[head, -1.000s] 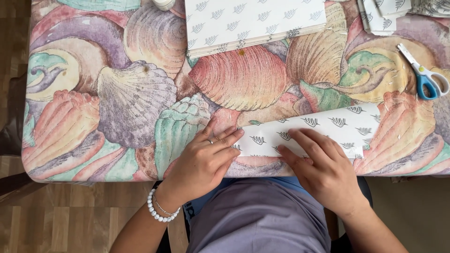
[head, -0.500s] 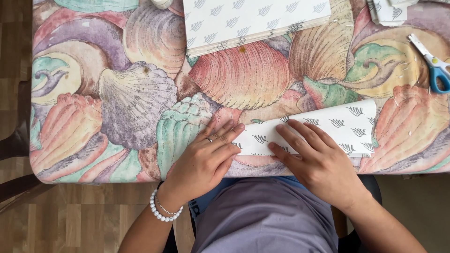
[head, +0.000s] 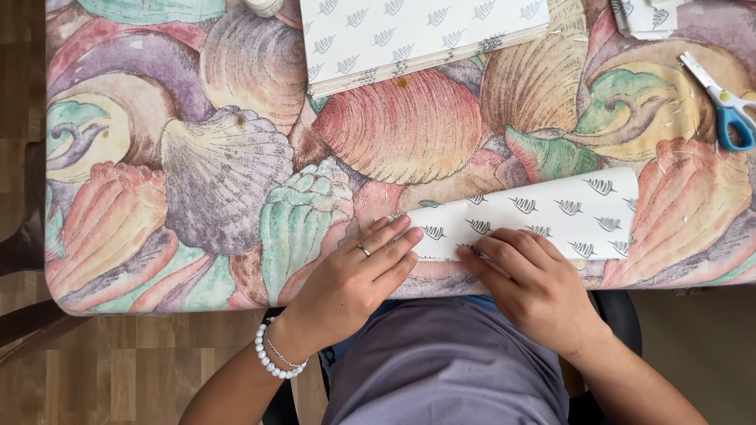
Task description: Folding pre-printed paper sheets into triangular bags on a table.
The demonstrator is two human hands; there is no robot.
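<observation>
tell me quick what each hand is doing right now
Left hand: open, fingers flat, pressing the left end of the folded patterned paper.
Right hand: open, fingers flat on the same paper's near edge, holding nothing.

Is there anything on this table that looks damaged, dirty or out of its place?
Little stands out. Small white paper scraps lie scattered on the shell-print tablecloth near the blue-handled scissors. A small brown spot marks the cloth just below the stack of patterned paper. The folded patterned sheet under both hands looks intact.
</observation>
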